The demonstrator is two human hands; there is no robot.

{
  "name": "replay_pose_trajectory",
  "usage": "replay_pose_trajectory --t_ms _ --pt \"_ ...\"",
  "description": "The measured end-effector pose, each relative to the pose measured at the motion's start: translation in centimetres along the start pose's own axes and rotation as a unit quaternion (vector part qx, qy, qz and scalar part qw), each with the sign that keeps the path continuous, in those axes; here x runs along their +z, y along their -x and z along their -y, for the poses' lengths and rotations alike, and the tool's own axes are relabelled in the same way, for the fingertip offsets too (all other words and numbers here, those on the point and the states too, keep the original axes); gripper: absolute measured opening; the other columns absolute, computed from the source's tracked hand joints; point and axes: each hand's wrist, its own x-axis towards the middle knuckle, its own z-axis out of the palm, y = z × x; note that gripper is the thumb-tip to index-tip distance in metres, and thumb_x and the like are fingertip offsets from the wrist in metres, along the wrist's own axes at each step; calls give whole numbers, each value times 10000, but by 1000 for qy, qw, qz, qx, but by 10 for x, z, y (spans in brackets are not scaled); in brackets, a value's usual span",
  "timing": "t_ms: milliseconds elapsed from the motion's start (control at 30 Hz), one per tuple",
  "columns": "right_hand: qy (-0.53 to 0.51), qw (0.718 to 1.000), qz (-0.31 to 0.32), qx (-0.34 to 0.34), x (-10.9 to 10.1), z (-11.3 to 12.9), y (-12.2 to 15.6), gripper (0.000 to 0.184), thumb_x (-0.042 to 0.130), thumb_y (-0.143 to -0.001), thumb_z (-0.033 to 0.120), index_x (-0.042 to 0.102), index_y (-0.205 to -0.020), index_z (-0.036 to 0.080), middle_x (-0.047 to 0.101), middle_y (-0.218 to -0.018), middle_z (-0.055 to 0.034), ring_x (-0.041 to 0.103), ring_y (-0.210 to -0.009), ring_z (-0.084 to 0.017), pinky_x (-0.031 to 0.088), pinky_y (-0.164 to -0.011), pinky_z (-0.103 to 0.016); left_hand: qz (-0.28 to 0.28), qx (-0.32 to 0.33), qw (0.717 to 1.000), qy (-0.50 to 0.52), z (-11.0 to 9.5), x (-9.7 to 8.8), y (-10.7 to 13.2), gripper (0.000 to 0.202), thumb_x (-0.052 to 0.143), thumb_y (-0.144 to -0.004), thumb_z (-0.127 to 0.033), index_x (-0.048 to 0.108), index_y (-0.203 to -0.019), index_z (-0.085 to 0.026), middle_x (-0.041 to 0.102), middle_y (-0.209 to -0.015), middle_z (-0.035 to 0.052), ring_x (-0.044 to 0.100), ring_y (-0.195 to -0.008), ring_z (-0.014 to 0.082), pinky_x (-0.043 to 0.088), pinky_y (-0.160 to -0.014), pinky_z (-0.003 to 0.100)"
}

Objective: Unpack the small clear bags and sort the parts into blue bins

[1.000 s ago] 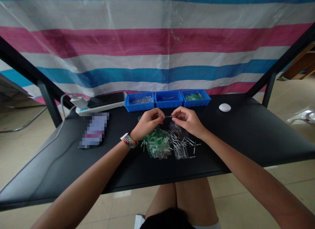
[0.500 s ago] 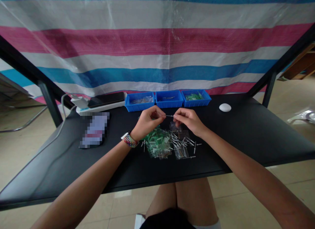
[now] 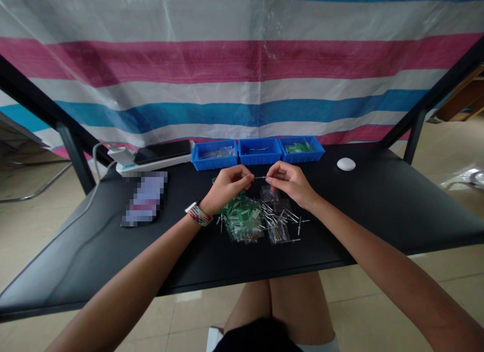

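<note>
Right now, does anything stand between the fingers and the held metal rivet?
Nothing visible does: the left hand and right hand pinch opposite ends of the metal rivet; the loose pile lies nearer the body.

Can pass low over the table [image 3: 401, 195] right of the right forearm [image 3: 363, 243], steering round a white rounded object [image 3: 346, 164]. Between both forearms [image 3: 151, 264], meets a heap of bags [image 3: 242, 221] and pins [image 3: 268, 211]; farther ahead, three blue bins [image 3: 260, 159] backed by a striped sheet [image 3: 242, 64].

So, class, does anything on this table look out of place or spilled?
Only mildly: a few rivets lie loose at odd angles right of the clear plastic bags, while the blue bins stand in a neat row.
</note>
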Motion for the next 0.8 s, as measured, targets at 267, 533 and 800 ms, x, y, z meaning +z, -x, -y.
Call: replay_pose_trajectory --t_ms 267,533,800 --pt "-30 999 -8 32 -1 1 1 290 846 -792 424 678 -881 206 686 -786 8 645 -610 -133 543 -603 -294 -27 26 999 22 4 2 -1 201 766 -880 -335 679 -820 -164 638 -738 16 574 -667 124 452 -619 252" --pt "-28 999 -16 5 0 -1 1 248 858 -780 350 665 -813 198 653 -716 30 640 -577 -122 517 -599 -281 -27 24 999 15 5 4 -2 183 784 -869 -308 678 -862 -159 628 -736 8 559 -661 116 425 -612 247" --pt "86 981 -155 -82 -20 -4 -21 252 811 -820 420 665 -828 215 669 -782 3 644 -575 -139 512 -556 -286 -14 6 999 45 5 2 0 120 693 -899 -273 649 -918 -163 633 -722 -6 612 -657 123 465 -607 240"
